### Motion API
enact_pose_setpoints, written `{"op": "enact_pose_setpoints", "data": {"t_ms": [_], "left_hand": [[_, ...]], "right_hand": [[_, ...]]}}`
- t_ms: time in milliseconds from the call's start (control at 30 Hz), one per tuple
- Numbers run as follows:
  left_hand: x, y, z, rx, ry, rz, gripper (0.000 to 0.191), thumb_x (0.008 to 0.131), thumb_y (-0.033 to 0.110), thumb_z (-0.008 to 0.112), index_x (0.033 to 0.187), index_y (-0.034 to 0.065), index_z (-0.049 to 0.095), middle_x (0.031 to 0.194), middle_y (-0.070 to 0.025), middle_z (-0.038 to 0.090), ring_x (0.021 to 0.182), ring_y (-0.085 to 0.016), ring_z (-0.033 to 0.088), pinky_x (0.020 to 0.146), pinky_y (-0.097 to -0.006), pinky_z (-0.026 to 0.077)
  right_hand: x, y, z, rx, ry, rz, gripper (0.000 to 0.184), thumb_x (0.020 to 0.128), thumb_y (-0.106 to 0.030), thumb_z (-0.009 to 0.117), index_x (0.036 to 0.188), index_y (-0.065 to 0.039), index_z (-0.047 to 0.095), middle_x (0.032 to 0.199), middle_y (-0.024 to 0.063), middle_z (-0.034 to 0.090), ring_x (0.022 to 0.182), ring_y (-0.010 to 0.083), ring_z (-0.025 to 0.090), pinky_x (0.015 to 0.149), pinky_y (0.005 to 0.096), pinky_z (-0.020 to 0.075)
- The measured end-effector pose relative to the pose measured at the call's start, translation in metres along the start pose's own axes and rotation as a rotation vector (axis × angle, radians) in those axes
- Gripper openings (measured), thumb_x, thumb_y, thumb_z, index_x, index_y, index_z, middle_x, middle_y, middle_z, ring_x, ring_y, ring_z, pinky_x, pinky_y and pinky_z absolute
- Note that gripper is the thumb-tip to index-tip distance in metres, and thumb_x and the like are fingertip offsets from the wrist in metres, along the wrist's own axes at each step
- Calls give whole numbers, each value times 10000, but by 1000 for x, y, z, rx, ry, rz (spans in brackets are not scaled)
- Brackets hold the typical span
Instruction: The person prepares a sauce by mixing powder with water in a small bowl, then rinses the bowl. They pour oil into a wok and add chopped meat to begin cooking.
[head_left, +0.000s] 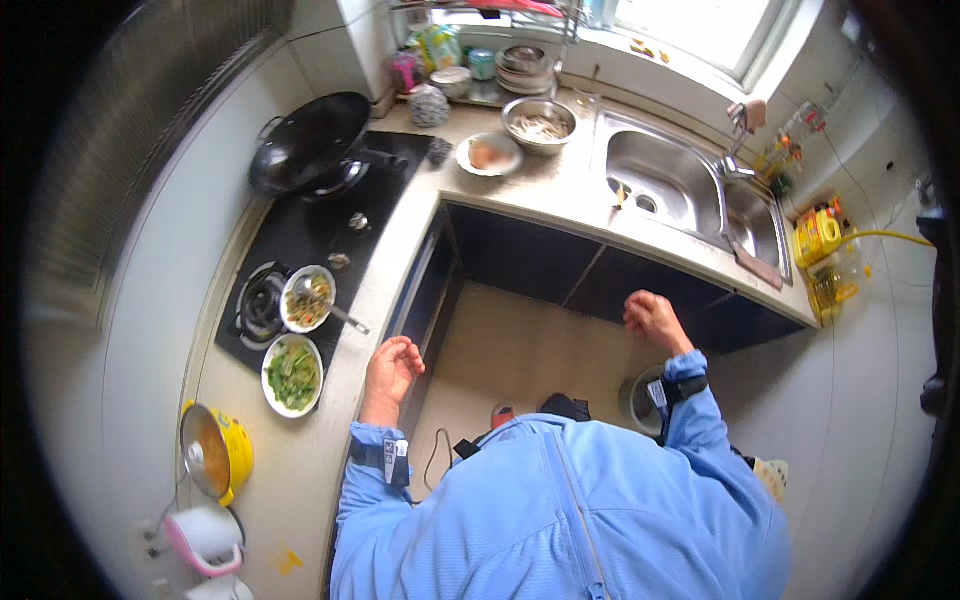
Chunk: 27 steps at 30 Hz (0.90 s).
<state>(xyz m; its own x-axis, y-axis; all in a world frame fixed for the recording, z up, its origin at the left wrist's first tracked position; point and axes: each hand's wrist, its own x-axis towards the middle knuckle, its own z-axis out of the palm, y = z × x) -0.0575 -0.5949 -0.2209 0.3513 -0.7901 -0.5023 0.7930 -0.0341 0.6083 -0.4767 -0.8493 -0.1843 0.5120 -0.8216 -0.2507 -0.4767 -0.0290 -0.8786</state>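
My left hand (393, 372) is held up beside the edge of the left worktop, its fingers loosely curled and apart from any object. My right hand (652, 318) hangs over the floor before the dark cabinet doors, fingers bent, with nothing seen in it. Closest to my left hand are a bowl of chopped food (306, 313) with a metal spoon (349, 321) lying in it, and a white oval dish of green vegetables (293, 377). A black wok (315, 146) stands tilted on the far burner of the black gas hob (300, 236).
A steel bowl of pale strips (540, 127) and a plate of reddish food (489, 155) stand in the back corner. The steel double sink (664, 184) is at right, a cleaver (756, 266) on its front rim. A yellow pot (238, 454) and kettle (206, 536) stand at lower left.
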Motion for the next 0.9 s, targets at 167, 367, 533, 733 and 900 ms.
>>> {"op": "enact_pose_setpoints", "data": {"t_ms": [167, 367, 533, 733, 900], "left_hand": [[65, -2, 54, 21, -37, -32, 93, 854, 51, 477, 907, 43, 553, 736, -100, 583, 636, -221, 567, 580, -349, 494], [127, -11, 98, -7, 68, 23, 80, 840, 61, 512, 895, 41, 566, 710, -108, 586, 610, -226, 565, 571, -358, 491], [161, -8, 129, 1, 114, 58, 84, 839, 87, 535, 895, 41, 577, 701, -102, 601, 610, -224, 582, 555, -358, 499], [178, -7, 150, -26, 155, 70, 76, 838, 62, 518, 886, 39, 572, 735, -92, 597, 653, -208, 582, 583, -348, 498], [185, -1, 145, -45, 149, 54, 79, 838, 56, 505, 886, 41, 566, 724, -88, 592, 644, -202, 580, 580, -347, 497]], "right_hand": [[106, 14, -40, 45, 204, -39, 178, 923, -163, 486, 1018, -40, 572, 743, 74, 621, 605, 131, 617, 468, 242, 484], [258, 58, -90, -356, 493, 35, 233, 882, -238, 527, 1039, -67, 545, 778, 148, 621, 691, 218, 639, 554, 349, 502], [336, 74, -120, -690, 323, -52, 319, 847, -288, 520, 943, 1, 613, 898, 268, 618, 871, 409, 604, 750, 464, 478], [374, 100, -116, -956, 105, -39, 322, 812, -237, 502, 712, 22, 664, 769, 245, 626, 788, 394, 625, 728, 449, 507], [380, 124, -132, -380, 225, 322, 284, 866, -246, 486, 784, 12, 573, 631, 163, 556, 547, 274, 559, 475, 384, 453]]}}
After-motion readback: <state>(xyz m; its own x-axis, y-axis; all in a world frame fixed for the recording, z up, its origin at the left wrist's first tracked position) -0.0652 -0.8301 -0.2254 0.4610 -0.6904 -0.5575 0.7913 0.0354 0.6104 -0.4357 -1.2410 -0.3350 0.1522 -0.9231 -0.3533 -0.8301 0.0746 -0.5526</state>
